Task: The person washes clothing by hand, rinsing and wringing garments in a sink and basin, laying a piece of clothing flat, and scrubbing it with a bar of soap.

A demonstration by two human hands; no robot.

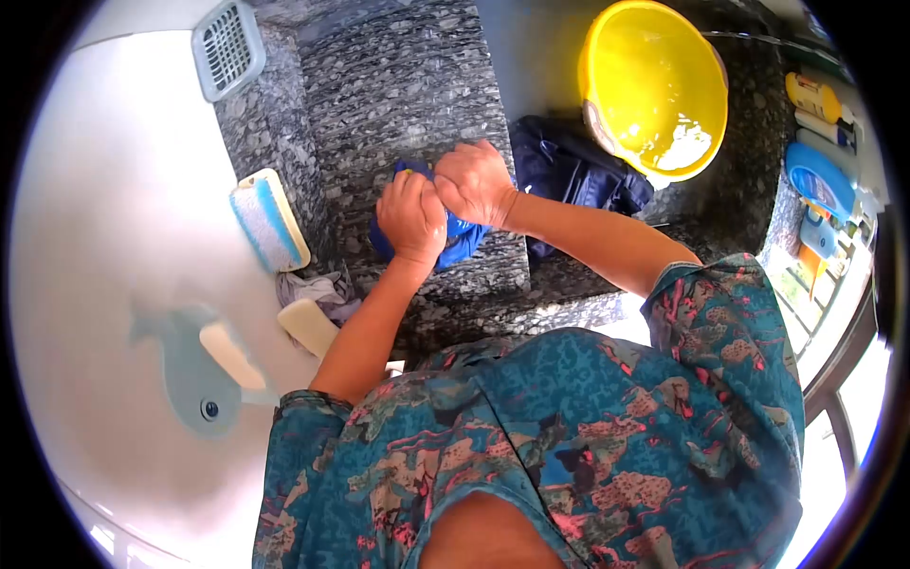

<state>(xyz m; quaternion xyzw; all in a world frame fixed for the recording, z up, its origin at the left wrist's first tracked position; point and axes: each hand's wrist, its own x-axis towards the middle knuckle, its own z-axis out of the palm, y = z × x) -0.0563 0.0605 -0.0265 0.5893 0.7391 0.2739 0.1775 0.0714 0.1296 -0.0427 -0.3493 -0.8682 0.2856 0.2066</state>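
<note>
A: Please, where is the blue cloth (462, 248)?
B: It lies on the ribbed stone slab (403, 85), at the middle of the scene, under the two hands.
A: And how are the hands?
B: The left hand (412, 220) is narrow, with its fingers curled on the cloth. The right hand (474, 180) is also closed on it, a little farther and to the right. The hands are touching. Their fingertips are hidden.
A: To which side does the cloth point?
B: It is bunched, so I cannot tell one clear direction. The part which I see is longer from left to right, and one fold comes out toward the near side.
A: What is around it?
B: On the right there is a dark cloth (569, 171), with a yellow basin (654, 57) beyond. On the left is a blue-and-white scrubber (270, 220).
</note>
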